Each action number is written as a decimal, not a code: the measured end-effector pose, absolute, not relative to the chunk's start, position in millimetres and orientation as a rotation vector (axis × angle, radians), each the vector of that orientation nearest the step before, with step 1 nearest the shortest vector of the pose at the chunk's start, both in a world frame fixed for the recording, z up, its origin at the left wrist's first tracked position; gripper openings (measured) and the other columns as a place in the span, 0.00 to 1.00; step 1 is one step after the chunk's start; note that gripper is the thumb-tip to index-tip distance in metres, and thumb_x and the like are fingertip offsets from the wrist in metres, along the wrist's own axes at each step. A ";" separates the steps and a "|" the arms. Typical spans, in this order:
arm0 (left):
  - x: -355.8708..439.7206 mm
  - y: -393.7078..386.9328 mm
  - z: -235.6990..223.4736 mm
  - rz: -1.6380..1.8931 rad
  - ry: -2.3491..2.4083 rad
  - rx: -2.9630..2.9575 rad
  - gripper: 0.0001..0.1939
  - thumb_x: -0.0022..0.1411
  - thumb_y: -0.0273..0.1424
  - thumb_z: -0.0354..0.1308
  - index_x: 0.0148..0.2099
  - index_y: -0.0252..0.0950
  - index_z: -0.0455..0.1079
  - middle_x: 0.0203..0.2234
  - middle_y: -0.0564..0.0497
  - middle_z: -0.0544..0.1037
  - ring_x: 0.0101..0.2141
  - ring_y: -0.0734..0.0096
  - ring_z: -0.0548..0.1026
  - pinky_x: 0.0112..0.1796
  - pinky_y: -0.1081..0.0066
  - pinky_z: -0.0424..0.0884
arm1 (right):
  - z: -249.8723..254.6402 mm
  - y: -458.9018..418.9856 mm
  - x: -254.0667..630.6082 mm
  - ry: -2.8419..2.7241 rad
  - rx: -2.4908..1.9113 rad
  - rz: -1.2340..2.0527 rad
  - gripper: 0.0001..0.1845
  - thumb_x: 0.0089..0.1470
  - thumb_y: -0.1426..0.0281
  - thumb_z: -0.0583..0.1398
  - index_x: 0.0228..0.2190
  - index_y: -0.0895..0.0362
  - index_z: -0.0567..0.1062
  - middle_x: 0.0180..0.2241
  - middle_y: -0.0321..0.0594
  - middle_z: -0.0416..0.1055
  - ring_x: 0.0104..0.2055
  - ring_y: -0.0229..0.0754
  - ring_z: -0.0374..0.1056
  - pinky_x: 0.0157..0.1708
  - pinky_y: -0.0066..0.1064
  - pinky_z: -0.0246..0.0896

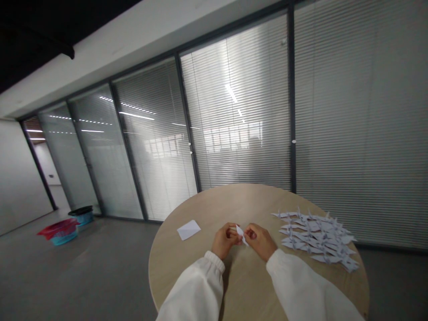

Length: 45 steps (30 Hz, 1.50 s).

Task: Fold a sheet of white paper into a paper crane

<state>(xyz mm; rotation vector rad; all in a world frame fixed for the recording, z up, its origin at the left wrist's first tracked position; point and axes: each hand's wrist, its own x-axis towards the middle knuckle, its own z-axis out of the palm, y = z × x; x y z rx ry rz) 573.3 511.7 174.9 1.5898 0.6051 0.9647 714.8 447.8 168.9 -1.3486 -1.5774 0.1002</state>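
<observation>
Both hands meet over the middle of a round wooden table (207,276). A small white folded paper piece (240,233) is pinched between them. My left hand (224,240) grips its left side with closed fingers. My right hand (260,240) holds its right side, fingers curled. Both arms wear white sleeves. A flat white paper square (189,229) lies on the table to the left of my hands. To the right, several finished white paper cranes (316,238) lie spread in a cluster.
Glass partitions with closed blinds (234,125) stand behind the table. On the grey floor at far left sit a red basin on a blue one (60,231) and a dark-rimmed blue bin (82,214).
</observation>
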 end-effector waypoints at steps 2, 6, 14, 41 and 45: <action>573.2 511.6 175.3 0.988 0.618 1.615 0.20 0.40 0.27 0.64 0.39 0.30 0.66 0.19 0.53 0.74 0.21 0.73 0.72 0.25 0.73 0.70 | 169.8 447.5 714.0 -1.581 -1.314 0.160 0.04 0.46 0.73 0.55 0.24 0.57 0.69 0.23 0.35 0.68 0.26 0.35 0.64 0.28 0.24 0.57; 572.8 510.4 177.7 1.008 0.636 1.627 0.20 0.40 0.25 0.63 0.39 0.29 0.66 0.19 0.53 0.73 0.20 0.74 0.72 0.24 0.74 0.69 | 169.5 447.2 713.5 -1.567 -1.286 0.269 0.04 0.46 0.70 0.56 0.24 0.57 0.70 0.23 0.35 0.69 0.26 0.35 0.64 0.27 0.24 0.58; 572.9 507.7 181.2 1.000 0.624 1.613 0.17 0.42 0.26 0.62 0.37 0.30 0.65 0.18 0.54 0.73 0.19 0.76 0.71 0.23 0.75 0.69 | 170.2 446.5 714.7 -1.565 -1.292 0.295 0.05 0.46 0.68 0.57 0.25 0.57 0.70 0.23 0.35 0.70 0.26 0.35 0.64 0.27 0.24 0.59; 573.6 504.4 183.2 1.047 0.615 1.590 0.18 0.42 0.29 0.64 0.37 0.31 0.66 0.20 0.53 0.74 0.21 0.73 0.72 0.25 0.73 0.70 | 169.3 446.8 714.2 -1.558 -1.245 0.021 0.05 0.45 0.75 0.56 0.28 0.55 0.68 0.29 0.36 0.64 0.31 0.38 0.62 0.33 0.29 0.60; 573.8 506.0 181.1 1.061 0.634 1.601 0.16 0.42 0.29 0.63 0.36 0.31 0.66 0.20 0.52 0.74 0.21 0.73 0.73 0.25 0.73 0.70 | 170.6 445.9 713.8 -1.553 -1.220 0.014 0.04 0.45 0.74 0.57 0.27 0.55 0.69 0.28 0.36 0.63 0.31 0.38 0.62 0.32 0.29 0.60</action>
